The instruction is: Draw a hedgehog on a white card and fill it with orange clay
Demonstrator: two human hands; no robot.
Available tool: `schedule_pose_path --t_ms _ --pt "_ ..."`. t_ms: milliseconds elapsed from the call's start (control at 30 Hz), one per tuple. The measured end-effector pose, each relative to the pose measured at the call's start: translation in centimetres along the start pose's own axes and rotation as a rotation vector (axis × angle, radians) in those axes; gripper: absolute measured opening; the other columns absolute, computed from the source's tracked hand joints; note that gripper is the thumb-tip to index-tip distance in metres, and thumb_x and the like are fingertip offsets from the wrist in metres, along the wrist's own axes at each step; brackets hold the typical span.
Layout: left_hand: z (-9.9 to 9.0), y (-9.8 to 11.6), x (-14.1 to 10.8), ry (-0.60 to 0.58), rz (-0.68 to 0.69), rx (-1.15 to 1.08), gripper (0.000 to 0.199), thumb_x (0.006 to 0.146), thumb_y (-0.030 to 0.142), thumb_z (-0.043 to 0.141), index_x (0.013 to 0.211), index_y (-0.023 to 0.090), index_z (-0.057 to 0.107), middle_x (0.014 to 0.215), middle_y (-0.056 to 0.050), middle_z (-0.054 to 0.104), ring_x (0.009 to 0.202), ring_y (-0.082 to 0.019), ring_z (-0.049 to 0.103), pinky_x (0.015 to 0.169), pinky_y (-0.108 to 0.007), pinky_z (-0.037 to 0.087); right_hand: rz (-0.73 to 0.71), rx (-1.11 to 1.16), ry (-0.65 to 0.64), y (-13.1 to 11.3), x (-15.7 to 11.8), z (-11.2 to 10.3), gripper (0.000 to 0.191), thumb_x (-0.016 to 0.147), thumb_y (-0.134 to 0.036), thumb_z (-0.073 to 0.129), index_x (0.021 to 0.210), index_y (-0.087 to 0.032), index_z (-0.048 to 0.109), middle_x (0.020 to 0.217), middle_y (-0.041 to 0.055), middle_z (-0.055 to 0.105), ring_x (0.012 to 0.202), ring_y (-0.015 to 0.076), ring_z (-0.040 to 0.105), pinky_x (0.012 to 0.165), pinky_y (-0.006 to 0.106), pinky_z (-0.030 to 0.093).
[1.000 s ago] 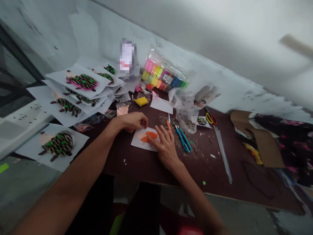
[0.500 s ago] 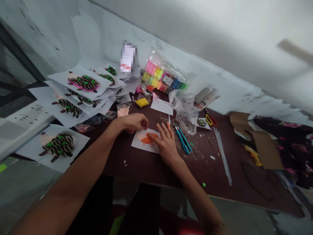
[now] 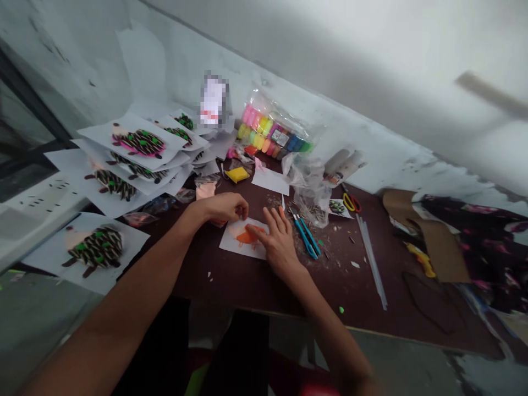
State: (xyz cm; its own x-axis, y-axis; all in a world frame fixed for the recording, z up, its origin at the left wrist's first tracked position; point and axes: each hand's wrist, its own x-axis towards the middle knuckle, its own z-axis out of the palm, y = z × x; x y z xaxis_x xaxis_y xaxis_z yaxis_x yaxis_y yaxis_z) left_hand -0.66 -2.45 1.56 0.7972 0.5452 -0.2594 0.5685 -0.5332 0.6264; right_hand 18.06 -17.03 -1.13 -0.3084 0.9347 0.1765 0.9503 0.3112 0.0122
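A small white sheet [image 3: 226, 242] lies on the dark table in front of me. On it is a flat orange patch of clay [image 3: 246, 236] with a paler, peach-coloured part at its left. My right hand [image 3: 281, 236] rests over the sheet's right side, fingers stretched out, a fingertip touching the orange clay. Something orange shows at the tip of its fingers. Above the sheet's top left edge is my left hand [image 3: 229, 208], its fingers curled in; whatever they may hold is hidden. A bag of peach clay [image 3: 205, 190] lies just behind the left hand.
Finished hedgehog pictures [image 3: 140, 142] are piled at the left, beside a white power strip [image 3: 41, 203]. Teal-handled pliers [image 3: 307, 236], scissors [image 3: 351, 202], glue sticks [image 3: 372, 264] and scraps lie at the right. A pack of coloured clay [image 3: 276, 129] leans at the wall.
The whole view has shifted slightly. Both hands keep nearly the same places over the sheet, the right fingertip still on the orange clay.
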Motion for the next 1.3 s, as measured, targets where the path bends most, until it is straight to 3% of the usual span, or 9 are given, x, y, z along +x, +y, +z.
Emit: schedule_pose_path --t_ms 167,333,600,767,1000,1200,1300 --pt "0.0 0.0 0.0 -0.010 0.009 -0.009 0.034 0.064 0.011 0.054 0.091 0.017 0.074 0.072 -0.001 0.065 0.060 -0.012 0.054 0.056 -0.022 0.038 0.010 -0.008 -0.006 0.0 0.1 0.3 0.044 0.093 -0.015 0.058 0.130 -0.038 0.063 0.156 0.0066 0.039 0.145 0.0320 0.031 0.112 0.053 0.029" --pt "-0.1 0.2 0.0 -0.012 -0.013 -0.008 0.036 0.063 0.011 0.053 0.091 0.018 0.074 0.069 -0.001 0.064 0.061 -0.013 0.055 0.057 -0.023 0.038 0.064 0.002 -0.005 0.6 -0.5 0.2 0.057 0.090 -0.008 0.057 0.138 -0.039 0.055 0.158 0.0066 0.035 0.147 0.0315 0.025 0.111 0.051 0.030" --pt "0.0 0.2 -0.1 -0.012 -0.014 -0.038 0.035 0.063 0.011 0.052 0.092 0.016 0.074 0.071 -0.002 0.063 0.056 -0.012 0.052 0.052 -0.022 0.035 0.080 -0.006 -0.054 0.6 -0.7 -0.1 0.054 0.090 -0.007 0.056 0.133 -0.039 0.060 0.155 0.0070 0.040 0.146 0.0319 0.028 0.112 0.053 0.029" --pt "-0.1 0.5 -0.3 -0.021 -0.030 -0.025 0.035 0.065 0.009 0.053 0.092 0.015 0.073 0.069 -0.001 0.061 0.054 -0.010 0.050 0.051 -0.022 0.034 0.119 0.037 -0.023 1.0 -1.2 -0.2 0.068 0.084 0.002 0.052 0.139 -0.037 0.055 0.159 0.0079 0.033 0.149 0.0308 0.022 0.111 0.050 0.031" --pt "0.0 0.4 -0.2 -0.024 -0.034 -0.030 0.034 0.064 0.009 0.052 0.090 0.015 0.073 0.066 0.001 0.058 0.054 -0.010 0.048 0.051 -0.021 0.034 0.010 -0.042 -0.078 -0.4 -2.0 -0.8 0.060 0.088 -0.005 0.058 0.137 -0.039 0.056 0.160 0.0048 0.032 0.149 0.0300 0.021 0.116 0.050 0.022" --pt "0.1 -0.1 0.2 -0.013 0.020 -0.004 0.033 0.064 0.010 0.052 0.089 0.016 0.073 0.070 -0.001 0.062 0.061 -0.012 0.051 0.056 -0.022 0.036 0.044 -0.010 -0.101 0.1 -2.9 -0.5 0.065 0.087 -0.003 0.054 0.140 -0.040 0.053 0.160 0.0054 0.031 0.149 0.0306 0.021 0.114 0.052 0.025" --pt "0.1 -0.1 0.1 -0.015 0.010 -0.014 0.033 0.065 0.012 0.053 0.090 0.017 0.074 0.071 -0.001 0.064 0.063 -0.013 0.053 0.059 -0.022 0.037 0.094 0.035 -0.044 0.5 -3.0 -0.4 0.072 0.086 0.001 0.049 0.143 -0.042 0.048 0.162 0.0040 0.027 0.150 0.0286 0.019 0.112 0.051 0.029"
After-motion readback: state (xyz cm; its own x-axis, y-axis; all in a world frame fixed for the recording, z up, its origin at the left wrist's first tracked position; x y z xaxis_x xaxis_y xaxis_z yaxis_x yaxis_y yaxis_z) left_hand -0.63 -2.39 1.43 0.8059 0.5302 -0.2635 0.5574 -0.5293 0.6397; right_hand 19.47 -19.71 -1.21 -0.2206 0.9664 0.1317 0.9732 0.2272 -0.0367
